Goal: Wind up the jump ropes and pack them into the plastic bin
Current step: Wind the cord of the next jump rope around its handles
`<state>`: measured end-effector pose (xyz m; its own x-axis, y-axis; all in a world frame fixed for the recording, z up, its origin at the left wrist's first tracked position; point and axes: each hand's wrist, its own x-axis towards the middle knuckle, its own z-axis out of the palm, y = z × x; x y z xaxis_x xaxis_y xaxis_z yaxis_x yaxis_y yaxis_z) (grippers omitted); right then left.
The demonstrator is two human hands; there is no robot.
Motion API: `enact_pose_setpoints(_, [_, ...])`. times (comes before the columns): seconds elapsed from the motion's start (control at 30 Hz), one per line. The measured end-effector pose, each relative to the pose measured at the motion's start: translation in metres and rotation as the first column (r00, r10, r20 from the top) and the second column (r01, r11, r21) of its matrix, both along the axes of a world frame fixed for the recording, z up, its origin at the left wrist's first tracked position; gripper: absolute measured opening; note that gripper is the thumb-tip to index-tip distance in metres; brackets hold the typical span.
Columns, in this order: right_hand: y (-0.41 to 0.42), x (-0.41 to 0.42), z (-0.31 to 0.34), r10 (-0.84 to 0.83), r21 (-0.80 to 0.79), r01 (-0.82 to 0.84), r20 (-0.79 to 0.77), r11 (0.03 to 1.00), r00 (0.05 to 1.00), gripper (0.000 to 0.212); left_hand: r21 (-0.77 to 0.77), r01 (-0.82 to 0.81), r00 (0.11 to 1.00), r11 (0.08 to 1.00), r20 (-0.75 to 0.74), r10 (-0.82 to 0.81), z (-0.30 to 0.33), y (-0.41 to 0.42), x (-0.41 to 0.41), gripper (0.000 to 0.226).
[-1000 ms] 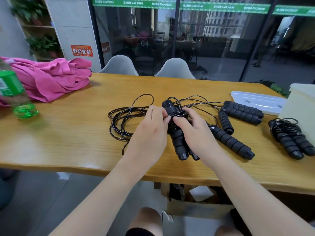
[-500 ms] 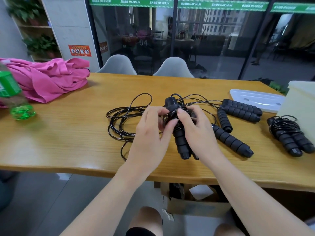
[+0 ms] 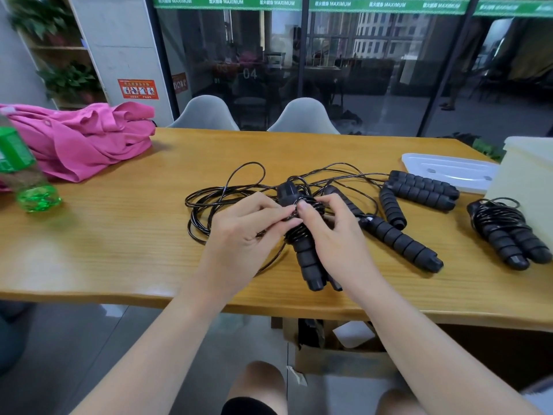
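Low in the frame, two bare forearms reach up from the bottom edge over the near rim of the long light-wood table (image 3: 119, 235). At centre, the left hand (image 3: 239, 235) has its fingers curled, pinching the thin black cord against a pair of black ribbed foam jump-rope handles (image 3: 308, 259) that lie side by side with their butt ends pointing toward the near edge. The right hand (image 3: 335, 235) curls round the same handles from the other side, its thumb and forefinger pressing the turns of cord wound about their upper part. Left of centre and just beyond the hands, the loose black cord (image 3: 215, 199) lies in slack loops on the wood. Right of centre, a single black ribbed handle (image 3: 401, 241) lies slantwise, a shorter one (image 3: 392, 208) behind it, and a further pair of handles (image 3: 422, 190) beyond that. At the right edge lies a wound-up black jump rope (image 3: 505, 232), its cord coiled round both handles, just beside the translucent white plastic bin (image 3: 526, 175). The bin's flat white lid (image 3: 449, 172) lies behind. At far left stand a green plastic bottle (image 3: 21, 175) and a crumpled pink garment (image 3: 83, 142). Two pale grey chairs (image 3: 302, 118) stand past the far edge.
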<state>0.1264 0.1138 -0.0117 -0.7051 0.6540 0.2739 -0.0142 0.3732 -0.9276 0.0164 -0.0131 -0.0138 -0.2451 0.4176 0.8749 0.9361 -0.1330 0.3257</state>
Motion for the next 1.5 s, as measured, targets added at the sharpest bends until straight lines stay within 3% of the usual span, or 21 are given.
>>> enact_pose_setpoints(0.2, [0.002,0.000,0.001,-0.046,0.006,0.046,0.023,0.999,0.999,0.034,-0.235,0.008,0.996,0.972,-0.087,-0.030,-0.003,-0.004,0.000,0.035])
enact_pose_setpoints(0.3, [0.002,0.000,0.002,-0.053,0.012,0.052,0.032,0.999,0.998,0.034,-0.230,0.021,0.997,0.973,-0.064,-0.037,-0.001,-0.004,-0.001,0.032])
enact_pose_setpoints(0.4, [0.000,-0.001,0.001,-0.049,0.036,0.048,0.037,0.998,0.998,0.033,-0.126,0.056,0.979,0.990,0.201,-0.030,0.002,-0.002,-0.001,0.021])
enact_pose_setpoints(0.47, [-0.001,-0.001,0.002,-0.030,0.045,0.028,0.056,0.999,0.998,0.032,-0.091,0.113,0.905,0.989,0.421,-0.065,0.005,0.001,-0.002,0.017])
enact_pose_setpoints(0.67, [-0.001,-0.001,0.003,0.091,-0.054,-0.088,0.048,0.995,0.995,0.030,-0.048,0.195,0.805,0.980,0.578,-0.132,0.017,0.004,0.001,0.015])
enact_pose_setpoints(0.77, [-0.001,-0.001,0.004,0.121,-0.045,-0.118,0.063,0.992,0.991,0.051,-0.076,0.169,0.803,0.983,0.588,-0.093,0.017,0.004,0.000,0.017])
enact_pose_setpoints(0.9, [0.002,0.001,0.002,0.135,0.057,-0.144,0.144,0.988,0.980,0.049,-0.168,0.102,0.840,0.980,0.542,0.005,0.017,0.003,0.003,0.021])
enact_pose_setpoints(1.07, [0.003,0.002,-0.001,0.151,0.129,-0.178,0.200,0.976,0.968,0.064,-0.276,-0.001,0.855,0.961,0.497,0.144,0.022,-0.003,0.007,0.026])
enact_pose_setpoints(1.2, [0.005,0.003,-0.001,0.170,0.126,-0.204,0.238,0.971,0.956,0.067,-0.326,0.046,0.842,0.944,0.522,0.139,0.026,-0.006,0.006,0.027])
enact_pose_setpoints(1.27, [0.005,0.005,-0.002,0.177,0.130,-0.217,0.262,0.968,0.949,0.068,-0.369,0.109,0.838,0.923,0.534,0.115,0.029,-0.009,0.004,0.028])
enact_pose_setpoints(1.33, [0.006,0.006,-0.004,0.183,0.160,-0.236,0.290,0.958,0.939,0.069,-0.428,0.124,0.856,0.895,0.502,0.122,0.032,-0.012,-0.001,0.013])
enact_pose_setpoints(1.5, [0.008,0.005,-0.006,0.171,0.299,-0.299,0.389,0.906,0.905,0.075,-0.608,0.061,0.877,0.792,0.412,0.249,0.049,-0.010,-0.006,0.015])
